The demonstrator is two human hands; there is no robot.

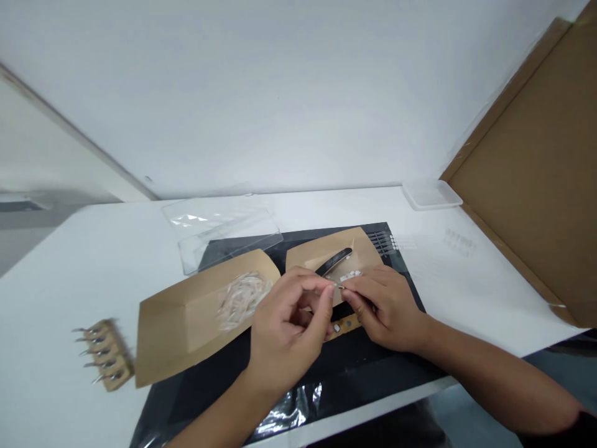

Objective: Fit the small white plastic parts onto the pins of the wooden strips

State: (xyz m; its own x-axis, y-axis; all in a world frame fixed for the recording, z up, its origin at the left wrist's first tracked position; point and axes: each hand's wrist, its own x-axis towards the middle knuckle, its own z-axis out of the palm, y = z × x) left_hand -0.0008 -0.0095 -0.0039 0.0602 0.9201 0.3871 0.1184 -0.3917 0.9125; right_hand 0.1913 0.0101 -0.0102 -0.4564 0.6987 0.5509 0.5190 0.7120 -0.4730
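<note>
My left hand (289, 320) pinches something tiny and pale between thumb and forefinger, too small to make out. Close against it, my right hand (389, 305) has thumb and forefinger closed on a small piece with a dark, metallic-looking end. Both sets of fingertips almost meet above the black mat (368, 367). Beneath them lies a wooden strip (347, 325) bearing small whitish pieces, partly hidden by my hands. Just behind is a brown paper tray (305, 252) with a black, flat, round-ended tool (336, 260) and small white pieces (351, 275).
A larger brown paper tray (163, 330) at left holds a heap of clear strips (245, 300). Beside it sits a wooden block (109, 358) with several metal pieces. Clear plastic covers (228, 239) lie behind. A translucent shallow container (431, 195) and a cardboard box (532, 162) stand at right.
</note>
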